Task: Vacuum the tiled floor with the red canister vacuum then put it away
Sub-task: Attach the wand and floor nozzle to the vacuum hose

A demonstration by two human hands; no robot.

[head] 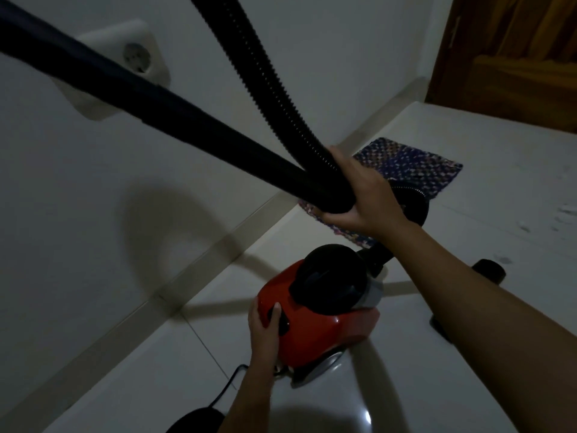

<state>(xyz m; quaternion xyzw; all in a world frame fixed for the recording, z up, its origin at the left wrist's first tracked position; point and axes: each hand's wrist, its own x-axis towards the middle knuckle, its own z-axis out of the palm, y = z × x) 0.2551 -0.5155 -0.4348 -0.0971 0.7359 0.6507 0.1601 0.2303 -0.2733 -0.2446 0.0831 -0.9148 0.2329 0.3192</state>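
Wall (93,182) close beside red vacuum (315,320) (left hand (265,326) on it).

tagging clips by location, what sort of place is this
Probably a room in a home: glossy tiled floor, a wall socket, a wooden door and a small woven mat by the wall.

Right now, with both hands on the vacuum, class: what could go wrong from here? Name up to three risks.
1. The right hand bunches the rigid tube and ribbed hose together; the long tube could swing into the wall socket it crosses.
2. The power cord trails on the tiled floor near the person, a possible trip hazard.
3. The left hand only grips the rear of the red canister; lifted so, it might tip.
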